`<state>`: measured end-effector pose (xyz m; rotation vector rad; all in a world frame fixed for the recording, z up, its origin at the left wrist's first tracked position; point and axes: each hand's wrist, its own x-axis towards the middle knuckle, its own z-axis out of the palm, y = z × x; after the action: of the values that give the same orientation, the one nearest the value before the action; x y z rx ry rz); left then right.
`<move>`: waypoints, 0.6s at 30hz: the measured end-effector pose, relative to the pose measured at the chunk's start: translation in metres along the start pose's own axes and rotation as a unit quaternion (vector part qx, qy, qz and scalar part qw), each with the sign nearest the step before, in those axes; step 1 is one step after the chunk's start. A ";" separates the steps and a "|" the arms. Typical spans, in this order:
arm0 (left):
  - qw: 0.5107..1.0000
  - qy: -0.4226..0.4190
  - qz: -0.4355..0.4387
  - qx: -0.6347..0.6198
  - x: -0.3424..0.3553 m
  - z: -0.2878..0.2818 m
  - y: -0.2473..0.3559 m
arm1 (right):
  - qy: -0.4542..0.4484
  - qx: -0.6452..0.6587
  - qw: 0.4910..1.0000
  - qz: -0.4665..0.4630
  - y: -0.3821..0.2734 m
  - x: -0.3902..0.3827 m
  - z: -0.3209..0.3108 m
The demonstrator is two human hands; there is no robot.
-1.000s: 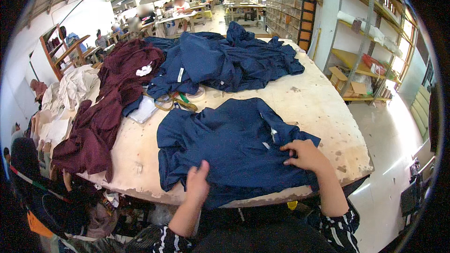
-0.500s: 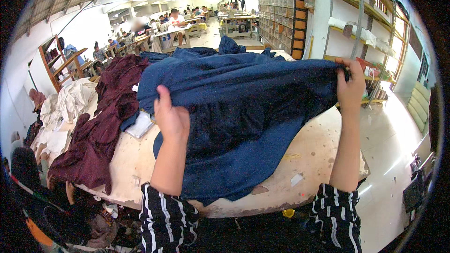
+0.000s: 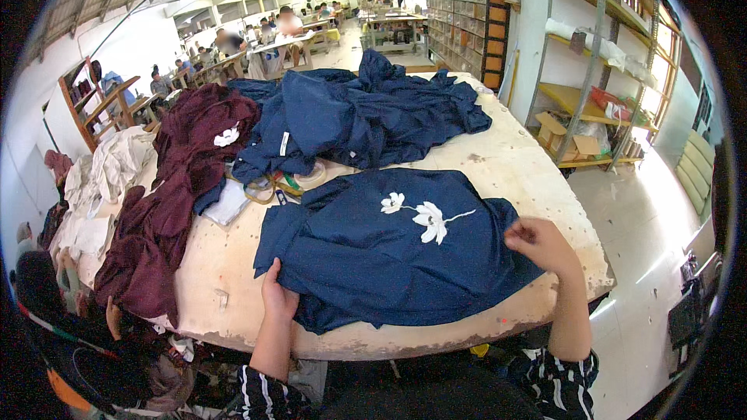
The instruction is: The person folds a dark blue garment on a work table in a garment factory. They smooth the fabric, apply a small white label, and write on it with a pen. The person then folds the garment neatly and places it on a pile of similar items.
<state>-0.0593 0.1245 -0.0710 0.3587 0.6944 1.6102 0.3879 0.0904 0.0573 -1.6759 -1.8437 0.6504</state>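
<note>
navy garment (image 3: 366, 264), white flowers (image 3: 429, 222) uppermost, spread creased on surface (image 3: 537, 171) | left hand (image 3: 278, 295) at its left edge, grasp unclear | right hand (image 3: 545, 245): fingers curled, grip unclear | risk: uneven tugging might bunch cloth

Grips: 2, left grip (image 3: 278, 299) and right grip (image 3: 542, 244). Spread navy garment (image 3: 373, 268): 1; white flowers (image 3: 430, 222) on it: 2. Cloth heaps: 3, i.e. navy heap (image 3: 373, 117), maroon heap (image 3: 148, 241), cream heap (image 3: 113, 162); pieces within each not separable. Tabletop (image 3: 226, 264): 1. Shelving rack (image 3: 582, 99): 1. Background people (image 3: 290, 26): several, too small for exact count.
</note>
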 end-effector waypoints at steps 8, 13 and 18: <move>1.000 -0.007 -0.005 0.025 0.011 0.001 -0.002 | 0.016 -0.139 0.990 -0.003 0.037 0.153 0.048; 0.996 0.031 0.062 0.053 0.015 0.006 -0.006 | 0.369 0.120 0.901 -0.192 -0.023 0.158 0.001; 0.999 0.019 0.025 0.007 0.013 -0.002 -0.010 | 0.188 0.141 0.963 -0.131 -0.035 0.117 -0.016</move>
<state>-0.0546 0.1369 -0.0810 0.3585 0.7316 1.6628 0.3664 0.2034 0.1024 -1.2428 -1.5779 0.4231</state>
